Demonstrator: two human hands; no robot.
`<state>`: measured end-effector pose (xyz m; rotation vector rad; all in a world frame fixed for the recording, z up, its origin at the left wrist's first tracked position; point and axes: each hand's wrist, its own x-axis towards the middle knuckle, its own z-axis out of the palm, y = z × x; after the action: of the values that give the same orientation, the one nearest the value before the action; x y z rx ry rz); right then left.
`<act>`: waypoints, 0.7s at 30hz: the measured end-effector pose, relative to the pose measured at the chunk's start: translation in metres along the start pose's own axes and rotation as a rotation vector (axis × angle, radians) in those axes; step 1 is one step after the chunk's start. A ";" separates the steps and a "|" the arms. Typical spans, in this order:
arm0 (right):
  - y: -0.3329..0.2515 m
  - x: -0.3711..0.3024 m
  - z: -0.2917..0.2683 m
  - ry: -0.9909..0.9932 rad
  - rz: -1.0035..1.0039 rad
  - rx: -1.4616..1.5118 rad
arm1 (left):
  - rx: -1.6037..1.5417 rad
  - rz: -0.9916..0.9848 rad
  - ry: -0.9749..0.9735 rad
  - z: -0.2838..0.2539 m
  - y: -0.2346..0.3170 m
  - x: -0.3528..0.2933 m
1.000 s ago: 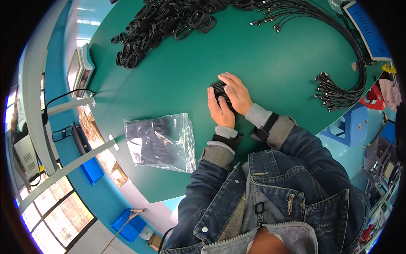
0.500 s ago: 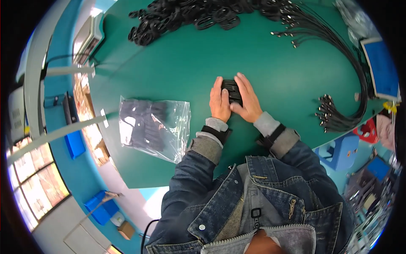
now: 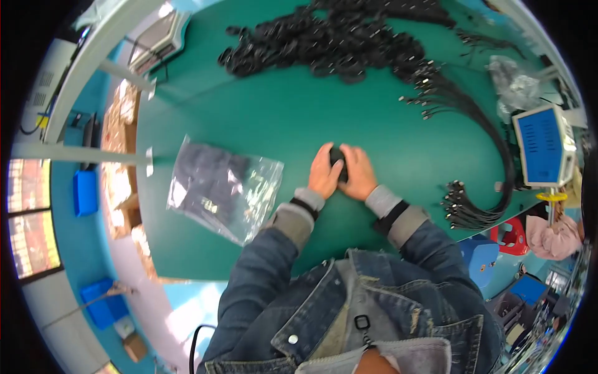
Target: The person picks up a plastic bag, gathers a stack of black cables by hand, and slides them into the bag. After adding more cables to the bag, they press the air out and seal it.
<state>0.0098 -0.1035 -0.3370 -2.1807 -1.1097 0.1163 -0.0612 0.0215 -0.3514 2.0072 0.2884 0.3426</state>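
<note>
Both hands meet near the middle of the green tabletop (image 3: 261, 124), closed from either side around a small black bundled object (image 3: 338, 163) that rests on the surface between them. The left hand (image 3: 324, 177) presses against its left side with fingers curled over the top, so this grip is closed on the bundle; the right hand (image 3: 357, 175) does the same from the right, its fingers wrapped over the far edge. Only a dark sliver of the object shows between the two hands, and its exact kind cannot be told. The forearms, in blue denim sleeves with grey cuffs, come up from the lower edge. To the left of the hands, near but apart from them, lies a clear plastic bag holding dark items (image 3: 223, 187), flat on the tabletop. Along the far side of the tabletop sprawls a large heap of black coiled cables (image 3: 324, 43). From it a long bunch of black cables with metal plugs (image 3: 498, 162) curves down the right side, ending in a cluster of connectors near the right edge. Beyond that stands a small blue-faced weighing scale (image 3: 541, 144).
</note>
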 end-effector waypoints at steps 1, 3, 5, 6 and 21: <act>-0.004 -0.005 0.005 -0.001 0.013 0.036 | 0.042 -0.022 0.028 -0.005 0.003 -0.007; -0.018 -0.009 0.001 0.005 0.064 0.018 | 0.139 -0.007 0.110 -0.024 0.014 -0.028; -0.021 -0.017 -0.005 0.005 0.130 0.016 | 0.338 0.084 0.180 -0.059 0.033 -0.053; -0.024 -0.021 -0.005 0.021 0.144 0.011 | 0.488 0.132 0.206 -0.081 0.044 -0.067; -0.161 -0.039 0.036 -0.261 0.044 0.475 | 0.657 -0.276 0.322 -0.171 -0.005 -0.175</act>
<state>-0.1381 -0.0479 -0.2753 -1.7922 -1.0442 0.6343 -0.2867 0.1049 -0.3032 2.5014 0.9743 0.4315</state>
